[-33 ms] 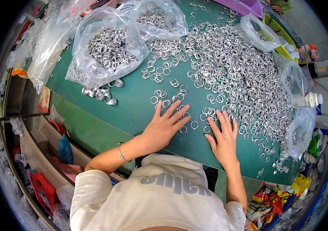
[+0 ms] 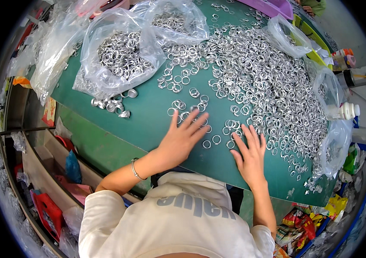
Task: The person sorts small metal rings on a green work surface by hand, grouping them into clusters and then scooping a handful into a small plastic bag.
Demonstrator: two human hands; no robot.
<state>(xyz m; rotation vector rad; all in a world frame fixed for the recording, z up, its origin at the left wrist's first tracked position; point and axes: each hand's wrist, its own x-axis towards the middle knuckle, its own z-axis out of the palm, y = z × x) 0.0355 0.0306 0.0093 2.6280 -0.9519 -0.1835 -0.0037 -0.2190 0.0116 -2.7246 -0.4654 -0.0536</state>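
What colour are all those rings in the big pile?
Shiny silver: the rings show best in the head view.

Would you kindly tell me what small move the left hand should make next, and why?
Perhaps the left hand should curl slightly and draw a few loose rings nearer, since it is spread open with those rings scattered just beyond it, apart from the large pile on the right.

Bright, even lt, glints on rings [image 2: 273, 86], clear bag [image 2: 91, 49] glare, L hand [image 2: 177, 142] slightly blurry, fisheye edge warp, blk corners
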